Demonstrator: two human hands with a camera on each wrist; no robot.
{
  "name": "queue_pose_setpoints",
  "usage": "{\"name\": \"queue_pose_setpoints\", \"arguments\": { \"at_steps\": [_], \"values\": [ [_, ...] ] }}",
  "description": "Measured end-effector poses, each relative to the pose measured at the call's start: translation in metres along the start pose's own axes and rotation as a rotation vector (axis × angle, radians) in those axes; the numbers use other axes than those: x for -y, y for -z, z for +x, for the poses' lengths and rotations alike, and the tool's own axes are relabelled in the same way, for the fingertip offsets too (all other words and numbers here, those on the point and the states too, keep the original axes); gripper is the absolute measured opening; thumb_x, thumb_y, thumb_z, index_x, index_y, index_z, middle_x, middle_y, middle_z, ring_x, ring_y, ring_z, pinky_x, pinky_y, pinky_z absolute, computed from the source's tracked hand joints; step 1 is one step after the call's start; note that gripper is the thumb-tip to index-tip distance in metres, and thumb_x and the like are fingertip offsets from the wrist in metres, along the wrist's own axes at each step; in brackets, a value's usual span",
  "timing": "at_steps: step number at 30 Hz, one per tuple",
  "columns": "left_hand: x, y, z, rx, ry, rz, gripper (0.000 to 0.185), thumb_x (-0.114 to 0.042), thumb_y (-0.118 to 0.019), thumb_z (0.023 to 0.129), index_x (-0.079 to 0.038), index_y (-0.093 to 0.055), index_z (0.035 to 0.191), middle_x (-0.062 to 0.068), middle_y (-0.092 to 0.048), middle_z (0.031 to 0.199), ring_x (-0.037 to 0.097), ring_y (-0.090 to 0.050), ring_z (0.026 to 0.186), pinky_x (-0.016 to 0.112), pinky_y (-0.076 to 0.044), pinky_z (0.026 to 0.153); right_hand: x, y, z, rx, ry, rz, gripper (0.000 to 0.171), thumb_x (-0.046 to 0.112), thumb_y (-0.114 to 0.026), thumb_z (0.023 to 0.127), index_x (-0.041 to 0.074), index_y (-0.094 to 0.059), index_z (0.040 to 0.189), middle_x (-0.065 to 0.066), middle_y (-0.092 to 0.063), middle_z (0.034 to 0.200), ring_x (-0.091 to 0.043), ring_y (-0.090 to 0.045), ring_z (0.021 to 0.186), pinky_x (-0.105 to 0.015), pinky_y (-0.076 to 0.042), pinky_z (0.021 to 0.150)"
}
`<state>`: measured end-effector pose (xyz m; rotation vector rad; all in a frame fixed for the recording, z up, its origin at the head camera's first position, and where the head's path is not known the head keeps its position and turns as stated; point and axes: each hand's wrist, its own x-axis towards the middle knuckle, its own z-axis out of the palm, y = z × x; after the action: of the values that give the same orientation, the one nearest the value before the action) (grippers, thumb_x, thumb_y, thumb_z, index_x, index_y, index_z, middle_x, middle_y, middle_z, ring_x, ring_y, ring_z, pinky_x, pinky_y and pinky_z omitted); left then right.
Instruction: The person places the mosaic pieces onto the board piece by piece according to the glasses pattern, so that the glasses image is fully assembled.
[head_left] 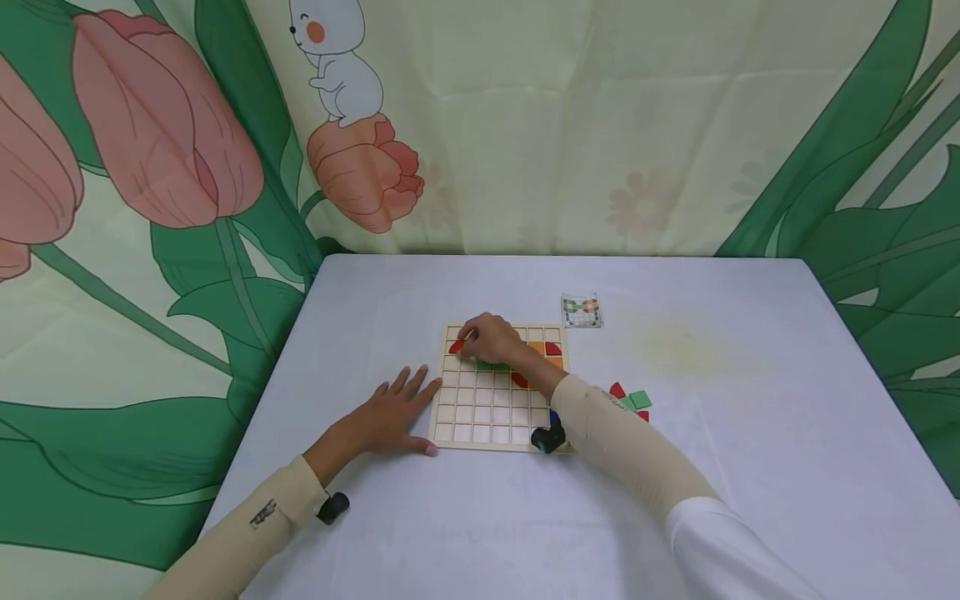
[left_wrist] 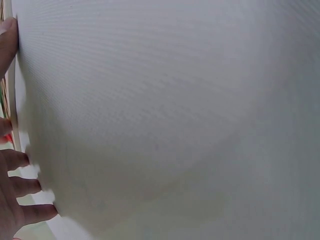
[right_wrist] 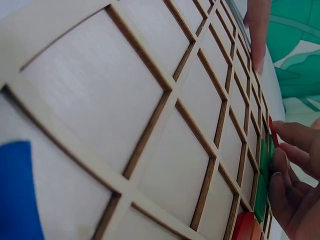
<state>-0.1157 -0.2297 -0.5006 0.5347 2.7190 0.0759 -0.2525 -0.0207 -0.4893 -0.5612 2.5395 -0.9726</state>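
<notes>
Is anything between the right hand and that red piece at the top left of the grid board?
Nothing visible: the right hand already has its fingertips on the red piece, over the board.

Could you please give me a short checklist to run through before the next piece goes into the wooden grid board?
1. Square wooden grid board steadied: ok; the left hand lies flat with straight fingers against its left edge.
2. Small red piece in the right hand's grip: ok; fingertips pinch it at the board's upper left cells.
3. Piece seated flat in its cell: cannot tell; fingers cover it.
4. Free cells left: ok; the lower rows are bare wood.
5. Spare pieces within reach: ok; red and green loose tiles lie right of the board.
6. Small pattern card visible: ok; it lies beyond the board's upper right corner.
</notes>
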Motion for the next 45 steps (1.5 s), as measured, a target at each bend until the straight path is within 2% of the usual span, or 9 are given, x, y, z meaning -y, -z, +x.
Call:
{"name": "queue_pose_setpoints", "arguments": {
  "at_steps": [17, 25, 29, 36, 39, 42, 45],
  "values": [
    [0.0, 0.0, 0.005, 0.018, -0.017, -0.006, 0.114, -0.081, -0.063, 0.076, -0.023, -0.015, 0.163, 0.012, -0.006, 0.17, 0.043, -0.006, 0.155, 0.067, -0.025, 0.116, 0.003, 0.003, 0.002, -0.027, -0.015, -0.116, 0.024, 0.026, -0.081, 0.085, 0.016, -0.078, 0.106, 0.002, -0.071, 0.087, -0.013, -0.06, 0.071, -0.024, -0.042, 0.054],
    [-0.001, 0.0, 0.007, 0.03, -0.009, -0.009, 0.115, -0.08, -0.064, 0.076, -0.023, -0.015, 0.163, 0.012, -0.005, 0.17, 0.043, -0.005, 0.155, 0.067, -0.024, 0.116, 0.005, 0.005, 0.0, -0.026, -0.005, -0.12, 0.024, 0.026, -0.081, 0.085, 0.014, -0.077, 0.106, 0.001, -0.07, 0.085, -0.014, -0.061, 0.073, -0.025, -0.044, 0.056],
    [-0.002, 0.0, 0.007, 0.029, -0.005, -0.002, 0.115, -0.08, -0.064, 0.076, -0.022, -0.015, 0.163, 0.012, -0.006, 0.17, 0.043, -0.006, 0.155, 0.067, -0.024, 0.116, 0.001, 0.008, -0.004, -0.014, 0.033, -0.094, 0.027, 0.026, -0.08, 0.086, 0.013, -0.076, 0.109, 0.0, -0.071, 0.09, -0.015, -0.062, 0.077, -0.026, -0.048, 0.063],
    [-0.002, 0.0, 0.005, 0.018, 0.002, -0.01, 0.115, -0.079, -0.065, 0.076, -0.022, -0.016, 0.163, 0.012, -0.006, 0.17, 0.043, -0.006, 0.155, 0.066, -0.024, 0.116, -0.026, 0.027, -0.017, 0.065, 0.146, 0.081, 0.031, 0.024, -0.068, 0.096, 0.009, -0.069, 0.122, -0.006, -0.071, 0.102, -0.017, -0.068, 0.075, -0.028, -0.056, 0.071],
    [-0.002, 0.0, 0.004, 0.014, 0.007, -0.007, 0.115, -0.079, -0.065, 0.076, -0.022, -0.016, 0.163, 0.012, -0.006, 0.17, 0.043, -0.006, 0.155, 0.066, -0.024, 0.117, -0.04, 0.04, -0.027, 0.061, 0.15, 0.083, 0.03, 0.025, -0.065, 0.098, 0.009, -0.069, 0.123, -0.005, -0.071, 0.105, -0.018, -0.068, 0.084, -0.032, -0.057, 0.078],
    [-0.001, 0.0, 0.002, 0.01, 0.005, -0.016, 0.115, -0.077, -0.067, 0.076, -0.021, -0.017, 0.163, 0.013, -0.007, 0.17, 0.044, -0.006, 0.155, 0.067, -0.024, 0.116, -0.056, 0.052, -0.041, 0.027, 0.134, 0.053, 0.028, 0.027, -0.065, 0.098, 0.012, -0.071, 0.12, -0.003, -0.071, 0.104, -0.019, -0.063, 0.095, -0.037, -0.055, 0.088],
    [0.001, -0.001, 0.001, 0.005, -0.002, -0.011, 0.114, -0.077, -0.067, 0.077, -0.02, -0.017, 0.162, 0.014, -0.008, 0.169, 0.044, -0.007, 0.155, 0.067, -0.024, 0.116, -0.07, 0.065, -0.059, -0.001, 0.121, 0.042, 0.027, 0.025, -0.067, 0.097, 0.01, -0.072, 0.118, -0.005, -0.071, 0.104, -0.021, -0.061, 0.096, -0.04, -0.053, 0.091]
  ]
}}
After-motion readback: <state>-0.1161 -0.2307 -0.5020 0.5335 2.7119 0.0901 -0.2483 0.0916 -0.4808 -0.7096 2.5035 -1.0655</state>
